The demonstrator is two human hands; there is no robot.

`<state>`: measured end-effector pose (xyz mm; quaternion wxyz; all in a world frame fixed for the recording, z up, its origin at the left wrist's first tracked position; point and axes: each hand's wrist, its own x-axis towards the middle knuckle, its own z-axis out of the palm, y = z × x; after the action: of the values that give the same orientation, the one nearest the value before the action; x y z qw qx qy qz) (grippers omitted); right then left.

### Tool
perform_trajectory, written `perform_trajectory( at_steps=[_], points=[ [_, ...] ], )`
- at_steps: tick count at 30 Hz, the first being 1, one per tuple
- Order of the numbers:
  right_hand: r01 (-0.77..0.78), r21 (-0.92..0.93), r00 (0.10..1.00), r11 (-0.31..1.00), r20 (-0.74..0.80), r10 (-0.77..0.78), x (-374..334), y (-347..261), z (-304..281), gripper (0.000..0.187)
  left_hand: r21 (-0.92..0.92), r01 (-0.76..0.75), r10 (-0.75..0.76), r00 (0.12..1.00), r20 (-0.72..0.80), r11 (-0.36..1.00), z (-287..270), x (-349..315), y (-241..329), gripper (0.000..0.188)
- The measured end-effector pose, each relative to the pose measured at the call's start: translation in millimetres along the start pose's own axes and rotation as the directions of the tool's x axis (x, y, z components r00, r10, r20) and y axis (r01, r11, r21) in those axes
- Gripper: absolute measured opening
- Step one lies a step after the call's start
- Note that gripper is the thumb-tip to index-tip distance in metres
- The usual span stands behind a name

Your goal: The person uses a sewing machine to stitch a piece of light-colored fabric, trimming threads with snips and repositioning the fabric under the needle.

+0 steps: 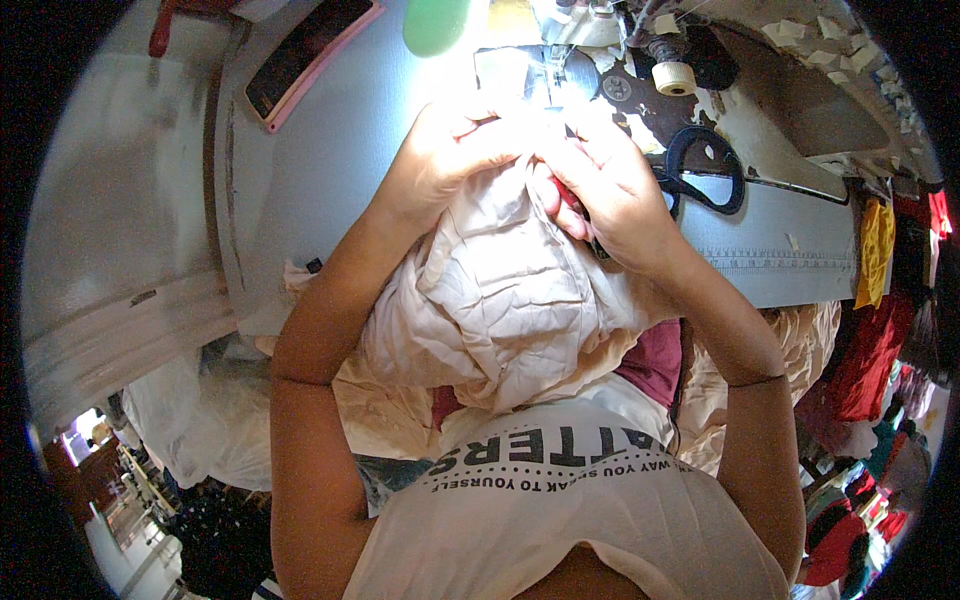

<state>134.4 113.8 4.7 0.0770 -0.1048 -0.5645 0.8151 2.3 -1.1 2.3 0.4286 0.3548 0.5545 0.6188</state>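
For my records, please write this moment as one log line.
left hand: holds cream cloth | right hand: holds cream cloth | phone: on table, left | scissors: on table, right

My white cloth shirt [560,515] carries black capital lettering [545,448], inverted in this view: one large row, a dotted line, then a smaller row. Part of the wording is out of sight. A straight measuring scale [775,262] with graduations and small numerals lies along the flat, light grey-blue tabletop [760,288], right side.
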Motion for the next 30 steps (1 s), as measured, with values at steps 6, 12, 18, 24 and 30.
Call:
perform_trajectory(
  at_steps=[6, 12, 18, 24, 30],
  points=[
    [0.011, -0.031, 1.000, 0.999, 0.005, -0.011, 0.9, -2.2, 0.5, 0.011, -0.044, -0.005, 0.005, 1.000, -0.002, 0.999, 1.6, 0.2, -0.4, 0.021],
    [0.046, -0.166, 0.999, 0.985, -0.013, -0.049, 2.1, -0.2, -2.0, 0.013, -0.001, 0.009, -0.009, 1.000, -0.018, 1.000, -0.2, 0.9, -2.3, 0.020],
    [0.018, -0.108, 1.000, 0.994, -0.022, -0.020, 1.9, 0.5, -2.0, 0.014, 0.114, -0.044, 0.048, 0.998, -0.028, 0.993, -1.2, 1.3, -1.8, 0.020],
    [0.099, -0.178, 0.993, 0.979, -0.051, -0.110, 1.2, 3.3, 0.2, 0.013, -0.006, -0.019, 0.019, 0.999, -0.030, 1.000, 1.4, 1.0, -3.9, 0.020],
    [0.139, -0.413, 0.973, 0.900, -0.114, -0.202, 1.4, 7.0, -4.6, 0.009, -0.036, 0.020, -0.021, 1.000, -0.022, 0.999, 3.5, 0.5, -6.9, 0.020]
  ],
)
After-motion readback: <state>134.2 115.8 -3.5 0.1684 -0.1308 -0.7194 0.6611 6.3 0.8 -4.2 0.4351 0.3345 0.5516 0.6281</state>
